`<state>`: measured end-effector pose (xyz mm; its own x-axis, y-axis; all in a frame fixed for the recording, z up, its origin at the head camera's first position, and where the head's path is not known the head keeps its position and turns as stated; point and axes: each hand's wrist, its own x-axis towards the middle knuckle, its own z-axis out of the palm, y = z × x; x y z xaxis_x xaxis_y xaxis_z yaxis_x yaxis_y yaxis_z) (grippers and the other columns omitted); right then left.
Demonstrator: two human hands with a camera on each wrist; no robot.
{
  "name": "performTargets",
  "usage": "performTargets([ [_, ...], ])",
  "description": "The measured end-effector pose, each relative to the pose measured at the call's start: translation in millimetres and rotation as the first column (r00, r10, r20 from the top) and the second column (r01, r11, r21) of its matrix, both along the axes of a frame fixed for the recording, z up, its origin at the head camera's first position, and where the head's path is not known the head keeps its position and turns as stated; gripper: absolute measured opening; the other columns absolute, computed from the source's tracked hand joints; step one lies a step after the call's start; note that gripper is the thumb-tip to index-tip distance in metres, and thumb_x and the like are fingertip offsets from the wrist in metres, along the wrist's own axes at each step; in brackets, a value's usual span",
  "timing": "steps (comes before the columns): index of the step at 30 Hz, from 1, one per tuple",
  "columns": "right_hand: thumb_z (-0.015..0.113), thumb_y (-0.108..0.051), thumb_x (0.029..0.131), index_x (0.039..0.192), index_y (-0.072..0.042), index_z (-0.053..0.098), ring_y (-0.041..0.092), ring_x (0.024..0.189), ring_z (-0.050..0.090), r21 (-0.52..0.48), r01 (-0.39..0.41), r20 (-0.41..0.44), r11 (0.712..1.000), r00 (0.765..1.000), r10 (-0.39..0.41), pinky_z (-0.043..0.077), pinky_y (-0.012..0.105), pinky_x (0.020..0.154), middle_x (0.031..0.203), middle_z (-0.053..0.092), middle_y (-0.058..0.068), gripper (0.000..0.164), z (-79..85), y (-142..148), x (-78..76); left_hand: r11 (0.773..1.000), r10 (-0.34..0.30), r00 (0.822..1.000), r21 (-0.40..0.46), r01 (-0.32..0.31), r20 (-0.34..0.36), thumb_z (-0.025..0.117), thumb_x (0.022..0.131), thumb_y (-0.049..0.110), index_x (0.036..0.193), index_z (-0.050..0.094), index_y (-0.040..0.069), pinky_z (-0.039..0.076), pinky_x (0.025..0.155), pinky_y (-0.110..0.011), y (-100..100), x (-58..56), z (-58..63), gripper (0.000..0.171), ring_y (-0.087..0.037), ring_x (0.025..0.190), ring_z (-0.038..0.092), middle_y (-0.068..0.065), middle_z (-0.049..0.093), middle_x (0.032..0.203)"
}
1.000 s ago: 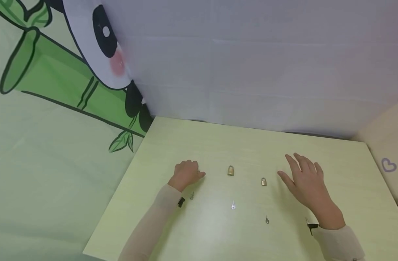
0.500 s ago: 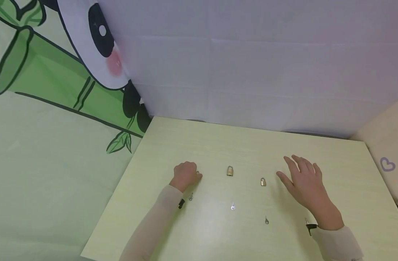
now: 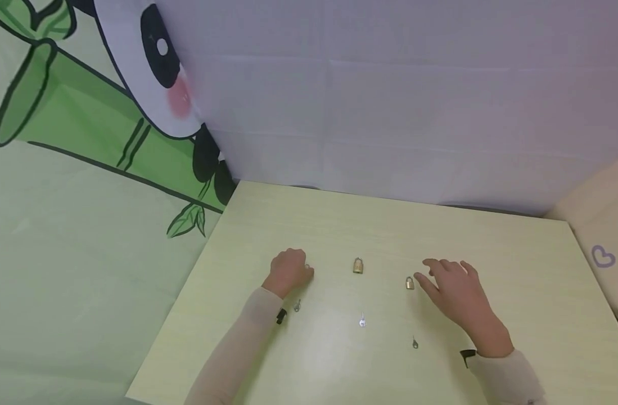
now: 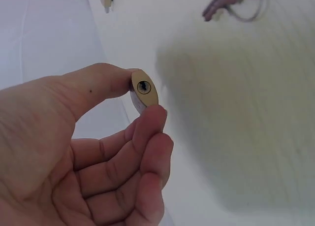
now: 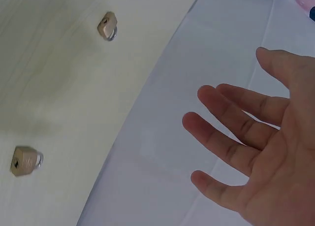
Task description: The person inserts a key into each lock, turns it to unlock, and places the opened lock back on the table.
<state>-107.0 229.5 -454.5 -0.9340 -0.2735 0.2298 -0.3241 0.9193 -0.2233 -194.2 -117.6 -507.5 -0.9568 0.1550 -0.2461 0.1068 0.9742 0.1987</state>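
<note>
My left hand [image 3: 289,274] pinches a brass padlock [image 4: 144,87] between thumb and fingertips; its keyhole faces the left wrist camera. In the head view the hand mostly hides that padlock. Two more brass padlocks lie on the table: a larger one [image 3: 357,266] in the middle and a smaller one [image 3: 409,283] to its right. Just right of the smaller one hovers my right hand [image 3: 460,295], fingers spread and holding nothing. Nearer the front are three small keys: a left key [image 3: 297,305] beside the left wrist, a middle key [image 3: 362,322] and a right key [image 3: 415,343].
The pale wooden table [image 3: 309,219] meets a plain whitish cloth [image 3: 389,112] at its back edge. A green cloth [image 3: 86,253] with a cartoon print hangs on the left. At the right stands a beige panel [image 3: 604,225] with a heart drawing.
My right hand has moved left and slightly nearer, toward the smaller padlock. The left hand stays in about the same place, its thumb drawn in since the first frame. Keys and loose padlocks lie unmoved.
</note>
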Motion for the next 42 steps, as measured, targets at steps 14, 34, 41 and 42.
performTargets([
  [14,0.064,-0.027,0.084,0.076,-0.013,0.060,0.007,0.047,0.037,-0.022,-0.047,0.131,0.999,0.990,0.050,0.033,0.026,0.045,0.057,0.043,-0.009,0.016,-32.4,-93.1,-2.8,0.998,-0.048,0.998,0.046,0.050,-0.048,0.060,0.080,0.032,0.054,0.036,0.015,0.023,0.041,-0.026,-5.0,4.5,27.0,0.039,-0.010,0.044,0.024,0.005,0.023,0.050],
  [34,0.062,-0.033,0.085,0.068,-0.019,0.050,0.008,0.052,0.043,-0.162,-0.115,0.356,0.980,0.920,0.167,0.035,0.027,0.044,0.061,0.046,-0.009,0.025,-75.9,-226.9,-7.1,0.998,-0.050,0.997,0.038,0.052,-0.059,0.059,0.080,0.032,0.056,0.041,0.013,0.025,0.041,-0.026,-12.3,9.7,50.9,0.036,-0.011,0.047,0.027,0.004,0.025,0.052],
  [41,0.063,-0.030,0.084,0.067,-0.017,0.052,0.009,0.052,0.045,-0.172,-0.114,0.356,0.978,0.919,0.170,0.037,0.029,0.044,0.062,0.050,-0.008,0.024,-78.1,-241.9,-7.8,0.999,-0.038,0.999,0.030,0.039,-0.036,0.060,0.081,0.032,0.057,0.043,0.012,0.028,0.042,-0.028,-16.1,12.6,54.9,0.036,-0.013,0.048,0.030,0.003,0.028,0.054],
  [42,0.064,-0.030,0.083,0.068,-0.017,0.053,0.009,0.052,0.046,-0.167,-0.115,0.357,0.979,0.919,0.169,0.037,0.029,0.044,0.063,0.050,-0.008,0.023,-78.2,-243.4,-7.4,0.999,-0.036,0.999,0.032,0.037,-0.036,0.060,0.081,0.032,0.057,0.043,0.012,0.028,0.042,-0.028,-17.2,13.1,54.5,0.036,-0.013,0.048,0.030,0.003,0.028,0.053],
])
